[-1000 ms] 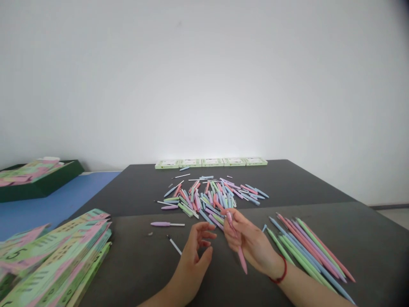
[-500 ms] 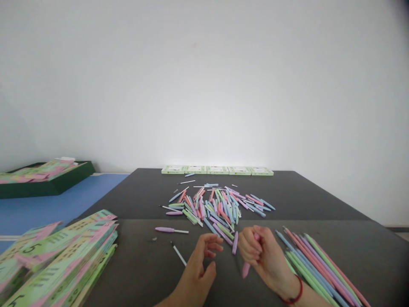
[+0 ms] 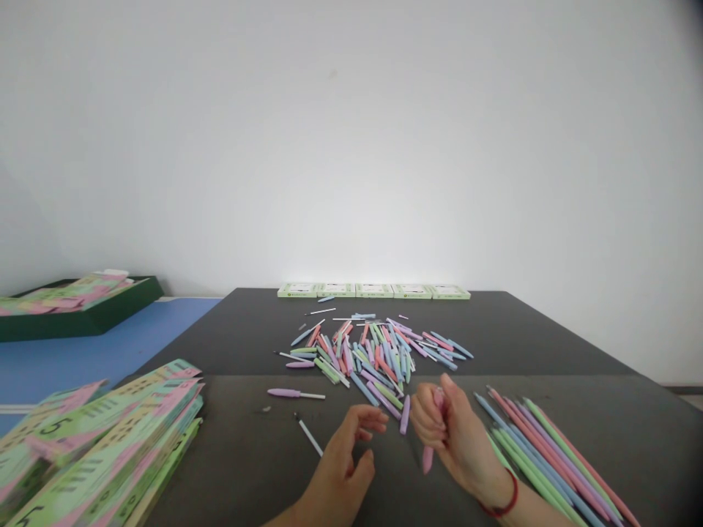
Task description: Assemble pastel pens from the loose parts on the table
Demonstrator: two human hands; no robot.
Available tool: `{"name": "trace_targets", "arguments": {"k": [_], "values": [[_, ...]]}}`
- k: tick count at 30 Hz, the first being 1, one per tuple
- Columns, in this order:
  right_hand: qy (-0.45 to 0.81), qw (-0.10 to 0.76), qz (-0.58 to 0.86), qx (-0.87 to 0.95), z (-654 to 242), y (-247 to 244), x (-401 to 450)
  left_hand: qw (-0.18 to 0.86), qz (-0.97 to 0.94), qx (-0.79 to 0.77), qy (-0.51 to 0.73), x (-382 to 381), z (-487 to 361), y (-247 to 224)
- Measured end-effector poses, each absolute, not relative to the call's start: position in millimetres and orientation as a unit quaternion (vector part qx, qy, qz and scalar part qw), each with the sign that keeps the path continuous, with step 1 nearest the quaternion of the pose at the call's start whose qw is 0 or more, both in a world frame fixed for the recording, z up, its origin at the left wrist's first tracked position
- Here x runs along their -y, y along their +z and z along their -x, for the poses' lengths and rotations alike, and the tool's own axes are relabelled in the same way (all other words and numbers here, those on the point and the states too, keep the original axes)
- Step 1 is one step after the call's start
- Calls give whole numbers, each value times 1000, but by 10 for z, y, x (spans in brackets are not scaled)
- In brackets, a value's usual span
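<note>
My right hand is wrapped round a pink pen, whose tapered end points down below the fist; the fingers hide its middle. Left of it, my left hand is held with curved fingers apart and nothing between them. A purple pen part lies between the hands. Just beyond is a loose pile of pastel pen parts. A thin refill lies by my left hand, and a purple barrel with a white refill lies farther left.
Assembled pens lie in a bundle at the right. Printed cardboard packages are stacked at the front left. A green tray of packages stands on a blue surface. Several light green boxes line the table's back edge.
My right thumb has lifted and points up, showing the top of the pink pen, which is now more upright. My left hand has shifted slightly right.
</note>
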State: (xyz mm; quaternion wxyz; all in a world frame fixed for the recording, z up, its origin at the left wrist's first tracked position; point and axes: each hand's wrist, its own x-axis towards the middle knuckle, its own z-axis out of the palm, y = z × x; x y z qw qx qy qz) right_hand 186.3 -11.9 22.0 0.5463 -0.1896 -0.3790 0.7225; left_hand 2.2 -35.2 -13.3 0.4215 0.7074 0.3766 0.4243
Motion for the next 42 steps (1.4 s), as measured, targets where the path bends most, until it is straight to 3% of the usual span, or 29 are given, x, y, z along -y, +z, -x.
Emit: {"name": "trace_targets", "arguments": {"k": [5, 11, 17, 24, 39, 42], "values": [[669, 520, 298, 439, -1937, 295, 81, 401, -725, -389, 403, 358, -5, -132], [630, 357, 487, 488, -2203, 312, 198, 397, -725, -393, 403, 350, -24, -116], [644, 361, 479, 474, -2372, 216, 343, 396, -728, -386, 405, 334, -29, -120], [644, 197, 457, 581, -2103, 270, 465, 407, -738, -366, 394, 348, -39, -71], [560, 127, 476, 666, -1930, 288, 456, 407, -753, -396, 332, 365, -67, -16], [477, 79, 491, 725, -1961, 342, 453, 400, -768, -394, 310, 362, -74, -11]]}}
